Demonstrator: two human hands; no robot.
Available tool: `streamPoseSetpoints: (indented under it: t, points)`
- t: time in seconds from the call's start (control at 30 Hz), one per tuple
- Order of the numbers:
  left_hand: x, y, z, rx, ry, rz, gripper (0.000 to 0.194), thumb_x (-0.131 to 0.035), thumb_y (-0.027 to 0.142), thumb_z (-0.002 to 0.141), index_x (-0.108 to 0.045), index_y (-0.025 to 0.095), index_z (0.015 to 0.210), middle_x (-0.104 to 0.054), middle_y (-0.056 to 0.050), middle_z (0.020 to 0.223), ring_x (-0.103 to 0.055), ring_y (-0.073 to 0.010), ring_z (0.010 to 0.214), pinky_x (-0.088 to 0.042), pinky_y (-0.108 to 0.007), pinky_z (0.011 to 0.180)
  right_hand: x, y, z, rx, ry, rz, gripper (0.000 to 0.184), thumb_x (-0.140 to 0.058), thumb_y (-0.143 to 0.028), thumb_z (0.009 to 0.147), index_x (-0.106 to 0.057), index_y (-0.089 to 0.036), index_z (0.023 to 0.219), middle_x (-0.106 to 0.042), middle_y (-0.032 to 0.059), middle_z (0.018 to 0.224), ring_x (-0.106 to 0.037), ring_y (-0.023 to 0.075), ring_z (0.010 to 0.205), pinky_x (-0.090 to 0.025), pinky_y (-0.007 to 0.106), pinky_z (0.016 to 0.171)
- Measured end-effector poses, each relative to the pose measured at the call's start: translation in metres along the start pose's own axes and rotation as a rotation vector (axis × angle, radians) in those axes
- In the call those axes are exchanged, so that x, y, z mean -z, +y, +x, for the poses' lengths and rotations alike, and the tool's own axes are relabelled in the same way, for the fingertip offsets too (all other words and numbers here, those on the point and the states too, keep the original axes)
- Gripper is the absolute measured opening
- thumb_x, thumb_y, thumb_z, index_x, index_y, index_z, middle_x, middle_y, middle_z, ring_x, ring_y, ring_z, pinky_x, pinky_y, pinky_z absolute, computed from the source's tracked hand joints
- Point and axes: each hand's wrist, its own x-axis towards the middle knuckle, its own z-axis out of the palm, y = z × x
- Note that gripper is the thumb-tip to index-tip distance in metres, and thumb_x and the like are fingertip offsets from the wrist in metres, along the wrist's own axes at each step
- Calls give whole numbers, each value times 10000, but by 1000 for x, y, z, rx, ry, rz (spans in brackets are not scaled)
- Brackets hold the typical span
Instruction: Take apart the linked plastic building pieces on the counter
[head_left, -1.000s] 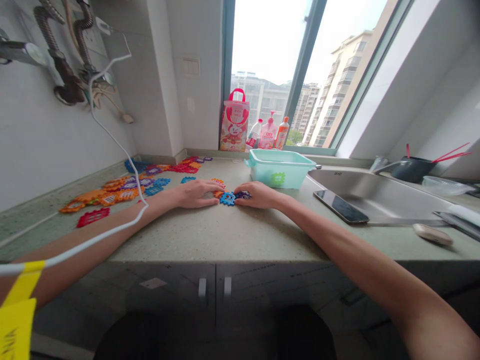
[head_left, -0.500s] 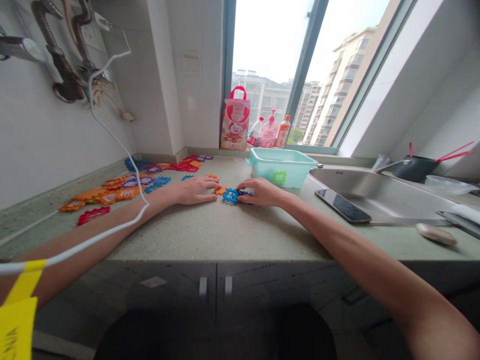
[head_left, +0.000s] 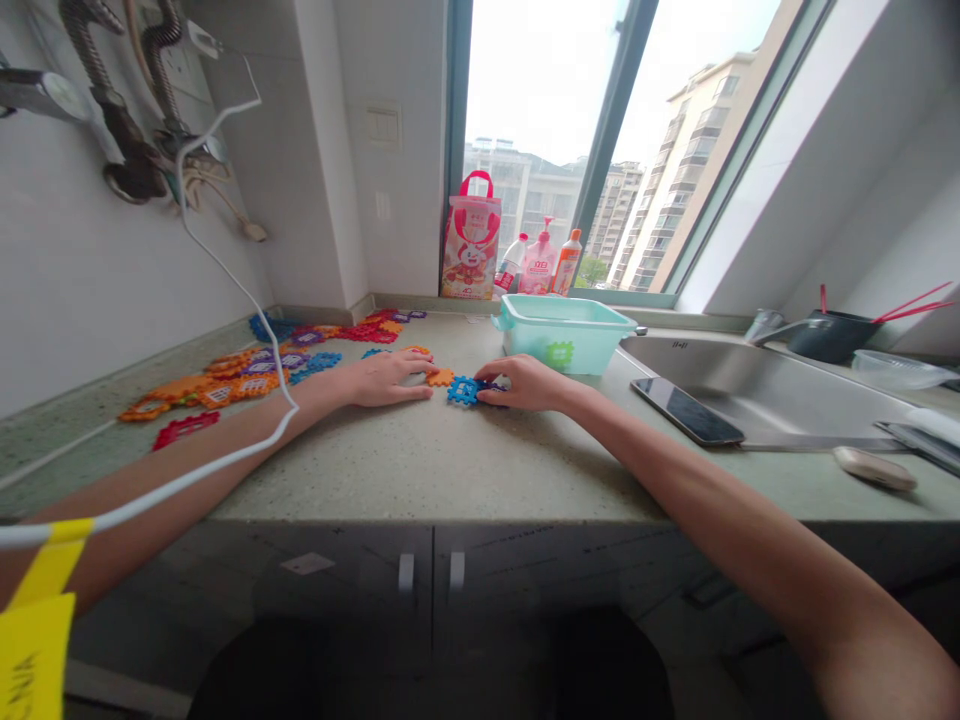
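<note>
Our right hand (head_left: 525,383) has slid further over the purple tile (head_left: 499,389), which now shows only as a sliver under the palm; its fingers curl down with their tips at the right edge of the blue tile (head_left: 464,390), and we cannot tell how firmly they grip. Our left hand (head_left: 386,378) lies open and nearly flat on the speckled stone counter (head_left: 420,460), its fingertips (head_left: 424,391) just beside the orange tile (head_left: 440,377), which touches the blue one; these tiles sit midway between the counter's front and back edges. Toward the left wall, more interlocking tiles (head_left: 240,375) spread in a loose patch, with a red tile (head_left: 186,432) nearest the front edge. Along the back edge stands a mint plastic tub (head_left: 561,335); we cannot make out what lies in it. Beside it, a printed red-handled bag (head_left: 471,250) stands before three bottles (head_left: 535,270). A phone (head_left: 686,411) lies by the steel sink (head_left: 750,385); past it, a dark pot (head_left: 829,337) holds red chopsticks (head_left: 911,305).
</note>
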Motion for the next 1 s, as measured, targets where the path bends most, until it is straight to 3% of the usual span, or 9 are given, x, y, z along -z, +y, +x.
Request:
streamPoseSetpoints:
  t: [0.4, 1.0]
  points:
    - [-1, -3, 0, 89, -36, 21, 917, -397, 830, 1049, -494, 196, 1704, -423, -166, 1782, -393, -314, 1650, -292, -468, 1352, 0, 4, -1, -11, -6, 29, 340, -737, -410, 993, -838, -215, 1253, -863, 92, 1187, -811, 260, 1026, -588, 366, 921]
    - [-1, -2, -1, 39, -5, 39, 917, -382, 822, 1060, -543, 150, 1662, -450, -176, 1764, -418, -315, 1634, -302, -427, 1351, 3, 2, -1, -18, 16, 26, 322, -733, -401, 1002, -846, -209, 1235, -865, 79, 1158, -806, 242, 1023, -572, 333, 911]
